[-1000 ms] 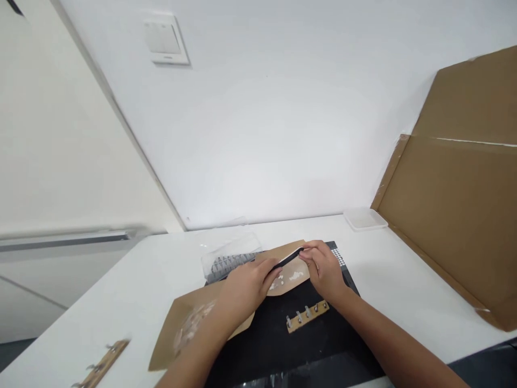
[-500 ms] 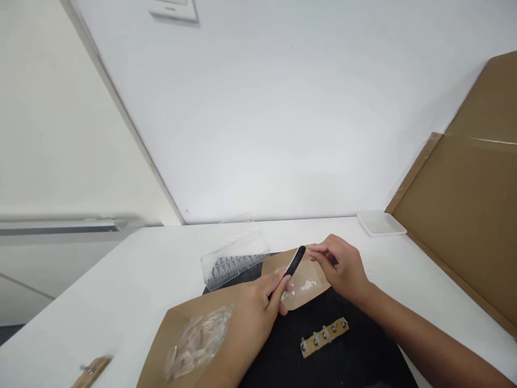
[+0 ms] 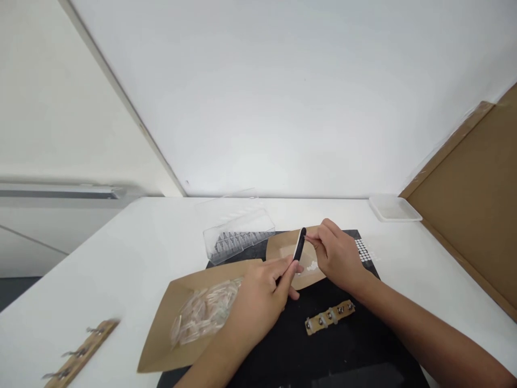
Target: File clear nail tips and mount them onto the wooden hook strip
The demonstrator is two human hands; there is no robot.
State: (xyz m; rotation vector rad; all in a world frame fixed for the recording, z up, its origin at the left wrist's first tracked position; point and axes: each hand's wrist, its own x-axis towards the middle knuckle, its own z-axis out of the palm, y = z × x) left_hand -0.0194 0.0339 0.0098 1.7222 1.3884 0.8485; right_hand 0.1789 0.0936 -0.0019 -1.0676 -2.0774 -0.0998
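Observation:
My left hand [image 3: 269, 285] is closed around the lower part of a slim black-and-white nail file [image 3: 299, 245], held up at a slant. My right hand [image 3: 337, 253] pinches thumb and fingers together right at the upper end of the file. Whatever lies between those fingertips is too small to make out. Below both hands, a cardboard strip [image 3: 330, 318] bears a row of small metal balls and clear pieces. Beside my left wrist a large brown paper tray [image 3: 159, 323] holds many clear nail tips [image 3: 208, 312]. Behind the hands sits a smaller brown tray [image 3: 278, 245] with white bits [image 3: 313, 265].
A clear plastic box [image 3: 238, 234] of nail tips stands behind the trays on a black mat [image 3: 274, 350]. White dots [image 3: 363, 250] lie at right. A shallow white container [image 3: 393, 209] is near the cardboard wall [image 3: 472, 199]. A wooden strip with metal clips [image 3: 83, 353] lies left.
My right fingertips have come in from just beside the file's tip to touch it. The file stands a little more upright. The view has tilted, so the table appears higher.

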